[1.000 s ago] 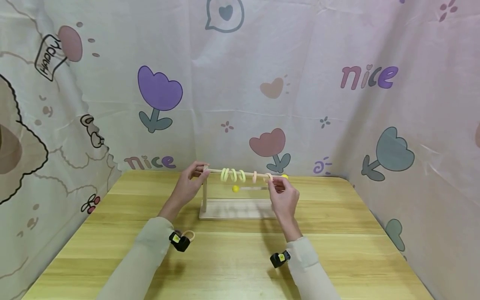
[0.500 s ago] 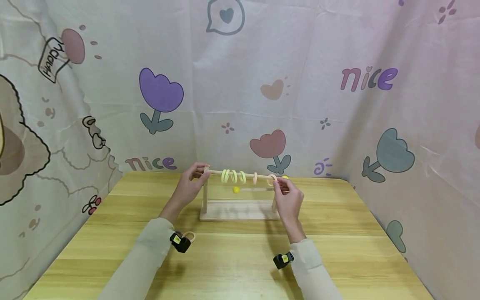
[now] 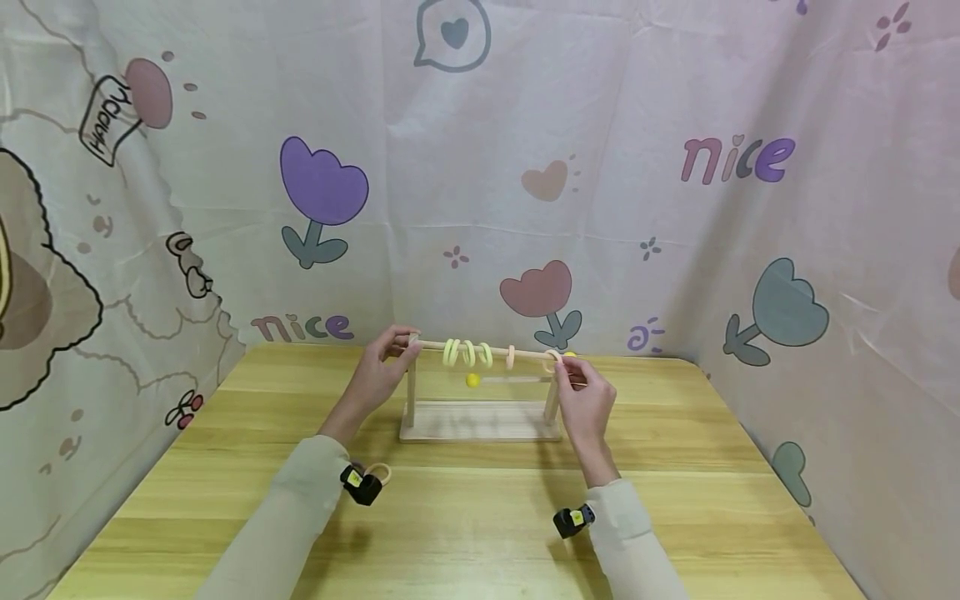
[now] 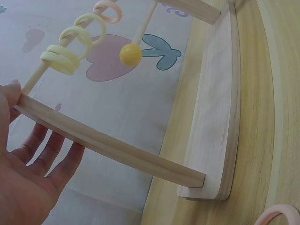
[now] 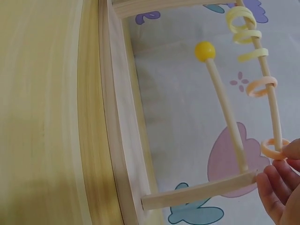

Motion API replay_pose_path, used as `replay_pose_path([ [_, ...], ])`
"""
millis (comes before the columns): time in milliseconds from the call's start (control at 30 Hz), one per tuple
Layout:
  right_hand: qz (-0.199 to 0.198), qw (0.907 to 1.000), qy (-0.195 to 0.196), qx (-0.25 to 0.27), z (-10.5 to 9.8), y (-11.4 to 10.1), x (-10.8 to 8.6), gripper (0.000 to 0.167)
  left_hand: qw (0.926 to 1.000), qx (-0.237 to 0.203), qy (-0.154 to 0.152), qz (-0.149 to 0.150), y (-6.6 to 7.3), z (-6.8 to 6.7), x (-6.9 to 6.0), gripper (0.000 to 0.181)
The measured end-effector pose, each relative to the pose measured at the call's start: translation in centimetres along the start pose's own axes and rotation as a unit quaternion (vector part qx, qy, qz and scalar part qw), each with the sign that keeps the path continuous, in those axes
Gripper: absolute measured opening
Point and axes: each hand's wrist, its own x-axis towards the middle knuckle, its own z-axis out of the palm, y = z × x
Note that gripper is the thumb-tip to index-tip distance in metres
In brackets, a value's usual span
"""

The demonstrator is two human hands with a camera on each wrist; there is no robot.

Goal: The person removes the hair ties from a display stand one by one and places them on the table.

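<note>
A wooden rod (image 3: 527,354) carries several yellow-green rings (image 3: 468,353) and a peach ring (image 3: 511,357). At the top of the left post (image 4: 112,145), my left hand (image 3: 381,367) holds the rod's left end, thumb above and other fingers around the post. My right hand (image 3: 588,404) pinches a second peach ring (image 5: 273,148) around the rod's right end. In the right wrist view, that rod end stands apart from the top of the right post (image 5: 201,190). The fingers partly cover the ring.
The stand's flat base (image 3: 480,421) rests on the wooden table (image 3: 465,517). A thin stick with a yellow ball (image 5: 205,51) extends from the right post. One loose ring (image 4: 279,212) lies on the table near my left wrist. A patterned cloth hangs behind.
My right hand has moved a little to the right with the pinched ring, uncovering more of the right post. My left hand stays at the left post.
</note>
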Motion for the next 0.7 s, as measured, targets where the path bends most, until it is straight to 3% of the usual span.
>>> replay_pose_path([
  [700, -0.004, 0.9995, 0.029, -0.01, -1.1, 0.5, 0.6, 0.013, 0.9999, -0.016, -0.002, 0.0, -0.1, 0.0, 0.1, 0.03],
])
